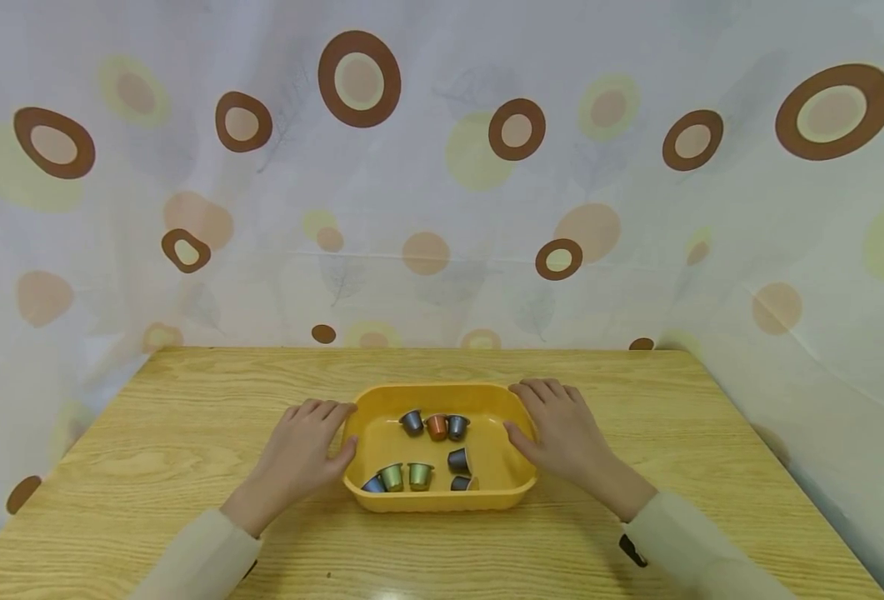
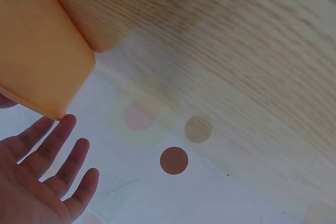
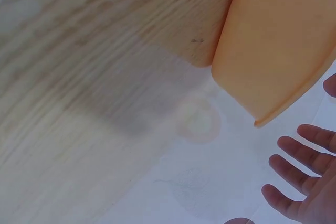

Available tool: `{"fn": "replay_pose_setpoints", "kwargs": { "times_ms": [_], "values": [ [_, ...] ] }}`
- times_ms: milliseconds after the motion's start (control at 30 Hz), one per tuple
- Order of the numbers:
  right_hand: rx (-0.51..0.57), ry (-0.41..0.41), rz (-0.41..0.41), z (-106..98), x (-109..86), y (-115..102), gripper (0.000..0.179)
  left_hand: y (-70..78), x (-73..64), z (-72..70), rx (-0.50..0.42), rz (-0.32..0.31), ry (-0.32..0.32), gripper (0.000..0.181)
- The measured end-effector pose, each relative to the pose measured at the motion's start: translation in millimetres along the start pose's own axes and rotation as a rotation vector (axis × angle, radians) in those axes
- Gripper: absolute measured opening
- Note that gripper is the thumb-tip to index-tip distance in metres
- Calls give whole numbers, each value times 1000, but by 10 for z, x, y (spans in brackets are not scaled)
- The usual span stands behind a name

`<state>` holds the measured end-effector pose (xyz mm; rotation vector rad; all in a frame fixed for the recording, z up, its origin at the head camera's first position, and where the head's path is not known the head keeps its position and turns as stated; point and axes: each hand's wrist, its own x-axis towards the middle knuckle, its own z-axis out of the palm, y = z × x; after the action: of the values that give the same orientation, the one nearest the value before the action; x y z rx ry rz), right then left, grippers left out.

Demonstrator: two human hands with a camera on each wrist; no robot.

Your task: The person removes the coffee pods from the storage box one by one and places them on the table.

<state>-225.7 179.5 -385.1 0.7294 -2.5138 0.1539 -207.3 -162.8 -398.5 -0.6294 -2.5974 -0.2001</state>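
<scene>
A yellow plastic tray stands on the wooden table with several coffee capsules in it. At its back lie an orange capsule and two dark ones; nearer the front are two green capsules, a blue one and two more dark ones. My left hand is at the tray's left end, its fairly straight fingers at the rim, a fingertip meeting the edge in the left wrist view. At the right end, my right hand has spread fingers, with the thumb over the rim.
The wooden table extends on both sides of the tray. Behind it hangs a pale cloth with brown and green round patterns, which also runs along the left and right sides. A dark strap piece shows by the right sleeve.
</scene>
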Motion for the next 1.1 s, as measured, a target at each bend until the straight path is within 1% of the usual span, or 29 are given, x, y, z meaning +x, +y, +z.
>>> {"fn": "replay_pose_setpoints", "kwargs": {
  "times_ms": [300,433,600,767,900,1100],
  "values": [
    [40,-14,-60,52,109,-86,40,-31,76,70,-17,-23,0,37],
    [36,-30,-99,95,140,-124,40,-46,101,99,-35,-27,7,36],
    [38,-31,-151,126,176,-177,40,-57,113,115,-58,-42,-9,36],
    [32,-68,-175,151,193,-211,41,-60,115,125,-57,-49,-21,36],
    [43,-103,-188,181,195,-229,41,-59,117,122,-56,-43,-18,36],
    [73,-136,-231,214,179,-262,36,-55,116,122,-56,-43,-20,36]
  ]
}}
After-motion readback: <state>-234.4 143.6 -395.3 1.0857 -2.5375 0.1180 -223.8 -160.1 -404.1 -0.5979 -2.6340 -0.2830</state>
